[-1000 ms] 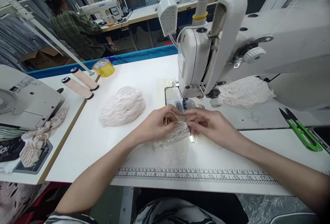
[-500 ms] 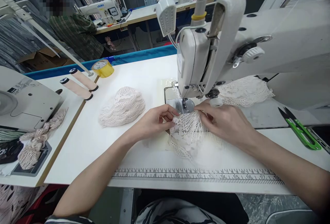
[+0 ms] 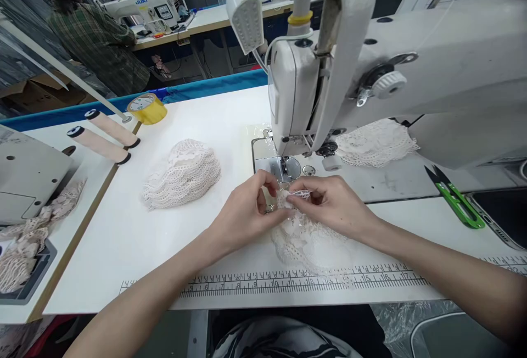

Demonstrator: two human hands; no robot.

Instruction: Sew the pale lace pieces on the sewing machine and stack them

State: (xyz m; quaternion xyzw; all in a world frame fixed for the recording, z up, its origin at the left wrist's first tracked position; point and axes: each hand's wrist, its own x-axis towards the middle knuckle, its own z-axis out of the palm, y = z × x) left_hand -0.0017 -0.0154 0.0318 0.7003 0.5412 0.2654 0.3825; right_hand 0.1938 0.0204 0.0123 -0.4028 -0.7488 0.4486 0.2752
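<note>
A piece of cream lace (image 3: 302,240) lies bunched on the white table just in front of the presser foot (image 3: 285,167) of the sewing machine (image 3: 294,89). My right hand (image 3: 329,201) pinches the lace's upper edge between thumb and fingers. Close beside it, my left hand (image 3: 253,207) has thumb and fingers curved around the left edge of the same lace, the tips near my right fingertips. Between the lace and the foot the metal needle plate is uncovered. The lace's lower part spreads toward the printed ruler (image 3: 288,284).
Left on the table is a lace pile (image 3: 183,174); another (image 3: 376,143) lies behind the needle area. Green snips (image 3: 459,201) and a phone (image 3: 500,215) are at right. Thread cones (image 3: 101,144) and yellow tape (image 3: 147,108) stand at back left. A person (image 3: 96,45) sits beyond.
Both hands have come closer together and drawn the lace slightly back from the presser foot. The lace edge is now gathered between the fingers. The view has shifted a little to the right.
</note>
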